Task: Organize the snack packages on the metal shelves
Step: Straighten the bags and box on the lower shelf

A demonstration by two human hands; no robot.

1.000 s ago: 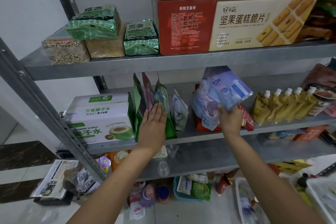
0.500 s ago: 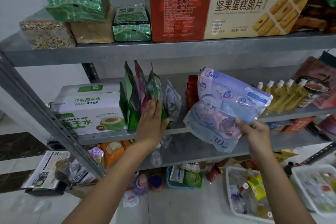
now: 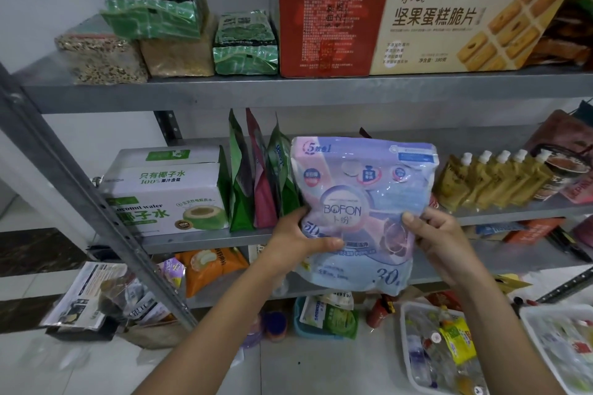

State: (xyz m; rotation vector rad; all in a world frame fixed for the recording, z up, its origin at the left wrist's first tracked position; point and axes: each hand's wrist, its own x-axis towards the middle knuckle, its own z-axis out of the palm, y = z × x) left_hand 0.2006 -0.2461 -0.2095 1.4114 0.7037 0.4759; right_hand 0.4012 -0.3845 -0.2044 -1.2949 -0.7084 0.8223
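Head view, nearest first: on the floor at the near right, a clear plastic tub (image 3: pixel 406 346) holds a jumble of small bottles and sachets. A small blue basket (image 3: pixel 299 321) of green packets sits under the shelving. At the near left, a heap of loose printed packets (image 3: pixel 93 295) lies beside the slanted grey upright. All of this looks unsorted.

Above them, both hands hold a glossy pastel blue-and-pink plastic pouch (image 3: pixel 362 202) upright in the air. It is in front of the middle grey metal shelf (image 3: pixel 192 242), not resting on it. The left hand (image 3: pixel 298 240) has its grip on the pouch's lower left edge, thumb across the front. The right hand (image 3: pixel 439 244) pinches the lower right edge, thumb in front and fingers curled behind.

Farther back, an orange snack bag (image 3: pixel 208 269) lies loosely on the lowest shelf. The middle shelf looks largely arranged. It has a white-and-green coconut water carton (image 3: pixel 167 192) at the left and green and maroon gusseted bags (image 3: pixel 253 176) standing beside it. A row of yellow-brown spouted pouches (image 3: pixel 494 183) stands at the right. The held pouch hides what stands between the bags and the spouted pouches.

Farthest, the top shelf (image 3: pixel 288 90) seems tidy, with green foil bricks (image 3: pixel 157 8) at the left and a long red-and-cream cardboard box (image 3: pixel 417 22) at the right.

The task appears to be around midway. The upper two levels are orderly, but the pouch needs a place, and the floor items and lowest shelf are left to do.
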